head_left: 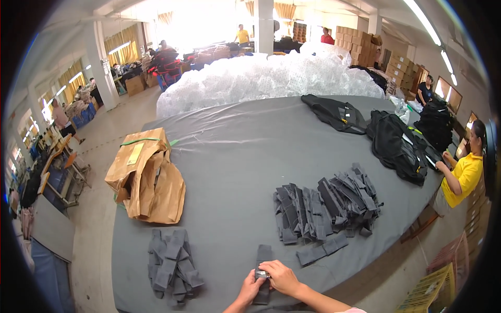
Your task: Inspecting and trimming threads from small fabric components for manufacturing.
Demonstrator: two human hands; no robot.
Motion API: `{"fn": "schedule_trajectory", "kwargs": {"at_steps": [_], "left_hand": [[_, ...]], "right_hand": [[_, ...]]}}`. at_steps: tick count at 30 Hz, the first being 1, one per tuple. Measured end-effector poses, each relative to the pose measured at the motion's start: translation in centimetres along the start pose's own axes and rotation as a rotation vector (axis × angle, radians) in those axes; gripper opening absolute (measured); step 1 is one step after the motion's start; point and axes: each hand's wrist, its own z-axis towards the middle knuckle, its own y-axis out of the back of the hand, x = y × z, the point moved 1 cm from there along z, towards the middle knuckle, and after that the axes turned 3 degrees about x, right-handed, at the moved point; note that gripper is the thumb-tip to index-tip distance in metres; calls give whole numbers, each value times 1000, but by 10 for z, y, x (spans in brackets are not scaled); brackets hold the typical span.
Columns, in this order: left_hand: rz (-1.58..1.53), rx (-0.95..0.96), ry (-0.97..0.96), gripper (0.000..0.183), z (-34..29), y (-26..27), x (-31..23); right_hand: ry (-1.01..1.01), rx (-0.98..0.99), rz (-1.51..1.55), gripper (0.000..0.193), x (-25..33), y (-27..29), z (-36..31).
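At the near edge of the table, my left hand (251,286) and my right hand (282,276) come together over a dark grey fabric strip (264,253). A small shiny silvery piece (261,273), too small to name, sits between them. My right fingers are closed on that piece from above. The left hand's fingers are bent round the strip and the piece's left side. A loose pile of similar strips (171,266) lies to the left. More strips are heaped in a larger fanned pile (326,203) to the right, with one folded strip (322,251) at its front.
On the grey-covered table (235,172) stands a crumpled brown paper sack (143,177) at left. Black garments or bags (399,143) lie far right, beside a person in yellow (462,175). Behind rises a big heap of clear plastic wrap (266,78). A yellow crate (430,292) sits lower right.
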Motion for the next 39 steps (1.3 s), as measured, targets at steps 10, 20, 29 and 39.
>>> {"fn": "schedule_trajectory", "kwargs": {"at_steps": [10, 20, 29, 39], "left_hand": [[-85, -14, 49, 29, 7, 3, 6], [21, -37, 16, 25, -1, -10, -21], [-57, -26, 51, 34, 5, -10, -11], [-135, -24, 50, 27, 5, -1, -2]], "right_hand": [[19, -61, 106, 36, -5, -7, 3], [12, -151, 130, 35, 6, -6, -7], [-100, -212, 115, 24, -2, -11, -2], [-187, -196, 278, 33, -9, -19, -9]]}}
